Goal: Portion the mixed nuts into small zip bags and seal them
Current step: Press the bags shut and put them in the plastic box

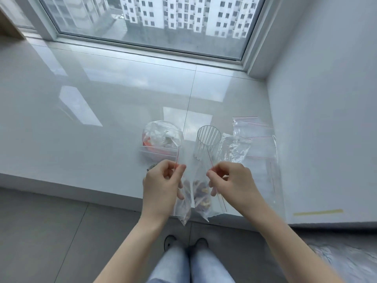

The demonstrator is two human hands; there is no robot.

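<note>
Head camera view: both hands hold one small clear zip bag with a red seal line (192,190), which hangs in the air in front of the ribbed clear glass cup (207,142). The left hand (163,188) pinches the left end of the bag's mouth between thumb and forefinger, and the right hand (230,182) pinches the right end in the same way; the other fingers are loosely curled. The mixed nuts (201,196) lie in the bottom of the bag, below the fingers, so the bag's long axis goes down from the mouth toward the person. The mouth seems to be open between the two pinches (the red line runs away from each hand toward the cup). I judge that sealing is the step now: the seal lies across, from hand to hand, and both hands are equally near to it. To the right of the cup lie flat, empty clear zip bags (258,139); to the left of it stands a clear plastic bag with orange and white contents (161,137). All rest on the glossy white window ledge (91,119).
</note>
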